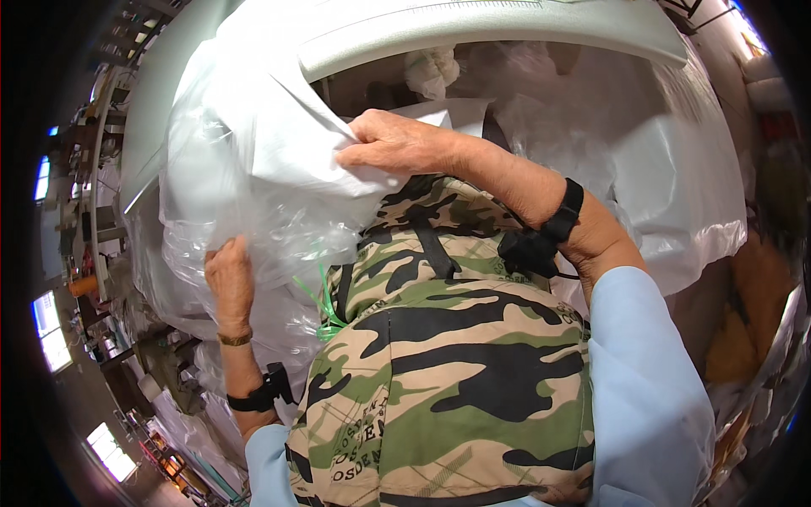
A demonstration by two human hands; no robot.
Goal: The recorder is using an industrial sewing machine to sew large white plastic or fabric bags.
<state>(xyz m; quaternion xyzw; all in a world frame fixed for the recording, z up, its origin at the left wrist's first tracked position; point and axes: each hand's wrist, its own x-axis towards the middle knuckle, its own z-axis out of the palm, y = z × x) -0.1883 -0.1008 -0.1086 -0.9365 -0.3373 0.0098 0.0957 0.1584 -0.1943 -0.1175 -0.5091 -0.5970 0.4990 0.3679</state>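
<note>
White fabric point(296, 139) hangs over the near edge of the table, and its edge is pinched in the fingers of my right hand point(393, 142). A clear plastic sheet point(196, 182) drapes over the left part of the table and down beside the fabric. My left hand point(229, 269) is closed at that plastic, lower down on the left, its fingers bunching the film. Part of the fabric lies behind or under the plastic, and its lower end is hidden in the folds.
A pale padded table edge point(507, 32) with ruler markings curves along the far side. More clear plastic point(676, 186) hangs at the right. Green plastic strings point(328, 308) dangle by my camouflage apron point(481, 363). Below the table shows a white plastic bundle point(432, 72). Shelving stands far left.
</note>
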